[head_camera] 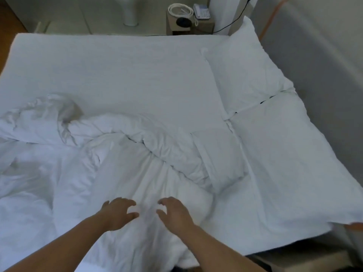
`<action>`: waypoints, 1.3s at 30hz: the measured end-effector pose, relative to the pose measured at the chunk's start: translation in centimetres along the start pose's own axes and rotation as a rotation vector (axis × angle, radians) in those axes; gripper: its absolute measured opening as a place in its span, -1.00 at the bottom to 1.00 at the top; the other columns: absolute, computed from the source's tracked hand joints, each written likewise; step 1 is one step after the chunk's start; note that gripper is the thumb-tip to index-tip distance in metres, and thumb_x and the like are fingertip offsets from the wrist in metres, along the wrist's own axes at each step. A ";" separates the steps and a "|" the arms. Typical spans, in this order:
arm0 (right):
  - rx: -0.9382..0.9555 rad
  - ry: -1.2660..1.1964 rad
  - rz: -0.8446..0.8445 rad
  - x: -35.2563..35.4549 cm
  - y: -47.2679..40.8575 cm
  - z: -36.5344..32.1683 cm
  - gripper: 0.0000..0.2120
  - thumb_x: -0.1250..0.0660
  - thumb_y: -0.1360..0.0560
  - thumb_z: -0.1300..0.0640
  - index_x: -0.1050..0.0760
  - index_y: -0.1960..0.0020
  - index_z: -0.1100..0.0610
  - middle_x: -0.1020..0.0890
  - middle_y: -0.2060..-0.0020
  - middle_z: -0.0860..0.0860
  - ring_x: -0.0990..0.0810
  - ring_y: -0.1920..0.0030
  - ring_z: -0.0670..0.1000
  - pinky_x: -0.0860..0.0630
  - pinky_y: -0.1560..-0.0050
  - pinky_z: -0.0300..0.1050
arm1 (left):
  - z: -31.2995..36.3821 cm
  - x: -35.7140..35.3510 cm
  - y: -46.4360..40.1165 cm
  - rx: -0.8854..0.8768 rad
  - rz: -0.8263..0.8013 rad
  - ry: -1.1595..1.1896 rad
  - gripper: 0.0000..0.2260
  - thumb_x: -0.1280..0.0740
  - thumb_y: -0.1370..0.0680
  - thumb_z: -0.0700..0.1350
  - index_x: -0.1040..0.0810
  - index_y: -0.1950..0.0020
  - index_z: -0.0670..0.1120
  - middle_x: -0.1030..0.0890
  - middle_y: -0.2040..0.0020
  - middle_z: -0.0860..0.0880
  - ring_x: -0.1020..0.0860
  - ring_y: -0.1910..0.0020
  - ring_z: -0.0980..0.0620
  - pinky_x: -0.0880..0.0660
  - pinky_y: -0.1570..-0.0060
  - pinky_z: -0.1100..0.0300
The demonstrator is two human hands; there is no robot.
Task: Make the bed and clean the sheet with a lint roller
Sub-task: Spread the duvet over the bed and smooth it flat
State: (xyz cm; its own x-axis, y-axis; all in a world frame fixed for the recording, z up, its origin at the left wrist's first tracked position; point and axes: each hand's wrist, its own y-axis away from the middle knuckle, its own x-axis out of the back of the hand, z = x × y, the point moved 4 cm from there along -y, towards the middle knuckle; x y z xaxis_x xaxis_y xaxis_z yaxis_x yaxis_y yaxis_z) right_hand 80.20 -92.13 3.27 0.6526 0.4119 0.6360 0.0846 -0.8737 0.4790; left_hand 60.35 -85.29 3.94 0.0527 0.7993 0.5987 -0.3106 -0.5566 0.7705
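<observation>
A white bed sheet covers the mattress and lies flat and bare over the far half, from 10 o'clock to 12 o'clock. A crumpled white duvet is bunched over the near half, from 9 o'clock through the centre down to 6 o'clock, with deep folds and a twisted ridge across the middle.

Both hands reach forward over the duvet at 6 o'clock, palms down. The left hand has its fingers spread and a little bent, the thumb pointing toward the other hand. The right hand is in the same pose, fingers apart and curved, thumb inward. The hands are near each other but apart, with a strip of duvet between them. Neither hand grips cloth; I cannot tell if the fingertips touch the duvet or are just above it.

Two white pillows lie along the bed's edge at 2 to 4 o'clock: the far pillow at 2 o'clock and the near pillow at 4 o'clock, end to end. A smaller flat pillow lies at 3 o'clock, partly on the duvet's edge and just beside the near pillow.

Behind the bed at 12 o'clock stands a bedside table with a telephone and a coiled white cable on top. A black cord runs from it up the wall.
</observation>
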 end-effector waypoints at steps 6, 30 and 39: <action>-0.547 -0.050 0.504 12.0 -5.2 14.0 -0.05 -0.43 -0.45 -0.21 -0.02 -0.60 0.15 -0.11 -0.55 0.22 -0.09 -0.54 0.20 -0.16 -0.47 0.10 | 1.9 -0.2 -2.0 0.043 0.124 0.325 -0.60 -0.25 -0.61 0.18 -0.47 -0.38 0.05 -0.50 -0.36 0.04 -0.47 -0.31 0.07 -0.33 -0.27 0.25; 0.162 -0.671 0.275 21.1 -5.5 -6.2 -0.67 -0.25 -0.53 -0.22 -0.56 -0.05 0.02 -0.66 0.10 -0.10 -0.63 0.03 -0.05 -0.54 -0.09 -0.03 | 6.8 12.7 1.2 -0.170 0.655 1.536 -0.76 -0.28 -0.64 -0.08 -0.52 -0.31 0.01 -0.64 -0.23 0.02 -0.63 -0.17 0.03 -0.48 -0.26 -0.13; -0.049 -0.412 0.076 15.7 -5.4 -0.2 0.22 -0.59 -0.03 -0.41 0.02 -0.50 -0.26 -0.35 -0.31 -0.39 -0.45 -0.24 -0.21 -0.46 -0.16 -0.33 | 12.4 25.4 9.0 -0.598 0.779 1.309 -0.69 -0.26 -0.65 -0.03 -0.49 -0.38 -0.05 -0.61 -0.28 0.01 -0.56 -0.29 0.00 -0.48 -0.26 0.02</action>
State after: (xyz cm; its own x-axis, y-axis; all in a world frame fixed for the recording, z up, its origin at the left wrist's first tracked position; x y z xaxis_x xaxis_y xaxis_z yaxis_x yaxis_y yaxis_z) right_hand 89.77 -80.87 10.76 0.9031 0.2003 0.3799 -0.0047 -0.8800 0.4750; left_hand 70.64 -72.79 28.83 -0.9803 0.1928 -0.0439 -0.1935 -0.9810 0.0128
